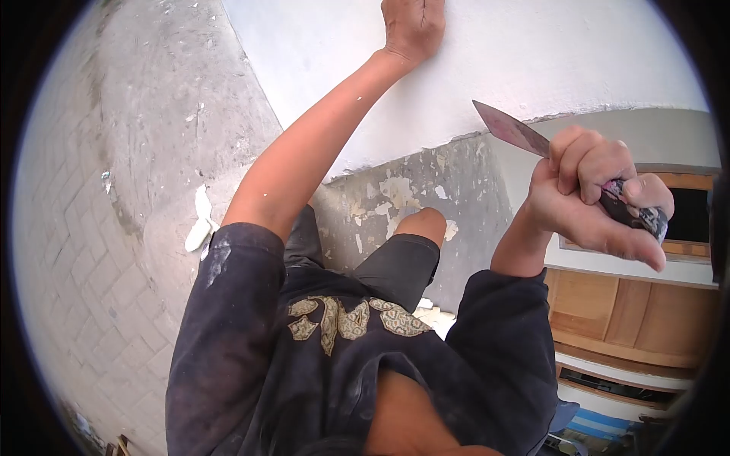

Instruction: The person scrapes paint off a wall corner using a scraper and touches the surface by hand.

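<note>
My right hand (589, 182) is closed around the dark, worn handle (637, 207) of a putty knife. Its stained flat blade (511, 128) points up and left, in front of the lower edge of a white painted wall surface (525, 61). The thumb of that hand sticks out past the handle. My left arm reaches up across the white surface, and my left hand (414, 26) is against or close to it. The top of the frame cuts off its fingers, so their pose is hidden.
Below the white surface is a grey wall (388, 194) with peeling patches. White flakes (201, 220) lie on the concrete floor (175, 144) at left, beside grey paving (84, 281). Wooden panels (608, 304) and a blue striped item (601, 422) are at right.
</note>
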The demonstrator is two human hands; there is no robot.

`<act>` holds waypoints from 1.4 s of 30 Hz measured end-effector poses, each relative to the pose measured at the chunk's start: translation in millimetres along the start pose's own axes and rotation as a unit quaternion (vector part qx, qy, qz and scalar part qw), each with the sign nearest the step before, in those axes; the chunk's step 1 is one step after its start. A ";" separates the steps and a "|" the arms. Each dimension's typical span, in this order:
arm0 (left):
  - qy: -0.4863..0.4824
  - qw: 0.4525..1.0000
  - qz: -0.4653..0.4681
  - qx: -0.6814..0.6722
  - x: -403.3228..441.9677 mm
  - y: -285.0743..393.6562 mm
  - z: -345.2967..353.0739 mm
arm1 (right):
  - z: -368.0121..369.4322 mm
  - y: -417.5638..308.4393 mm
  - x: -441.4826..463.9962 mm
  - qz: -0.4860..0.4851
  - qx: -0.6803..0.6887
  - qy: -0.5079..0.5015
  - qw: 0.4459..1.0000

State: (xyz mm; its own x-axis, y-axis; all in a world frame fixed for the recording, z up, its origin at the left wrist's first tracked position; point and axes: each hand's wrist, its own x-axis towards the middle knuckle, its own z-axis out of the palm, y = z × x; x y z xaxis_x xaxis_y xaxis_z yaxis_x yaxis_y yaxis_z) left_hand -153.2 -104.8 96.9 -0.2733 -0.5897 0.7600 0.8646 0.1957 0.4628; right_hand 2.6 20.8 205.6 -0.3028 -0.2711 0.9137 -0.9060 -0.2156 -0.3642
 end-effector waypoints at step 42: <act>0.001 1.000 0.004 0.010 -0.2 -8.3 -4.9 | 7.0 12.8 -56.7 -0.013 -0.008 -0.065 0.998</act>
State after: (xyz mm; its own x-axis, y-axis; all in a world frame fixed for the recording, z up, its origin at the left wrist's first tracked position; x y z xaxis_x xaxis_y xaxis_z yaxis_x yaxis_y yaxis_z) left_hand -158.2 -110.1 90.7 -0.2656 -0.5893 0.7630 0.8582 0.2161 0.4657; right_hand 10.3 26.8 147.9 -0.2389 -0.3859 0.8911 -0.9178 -0.2101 -0.3370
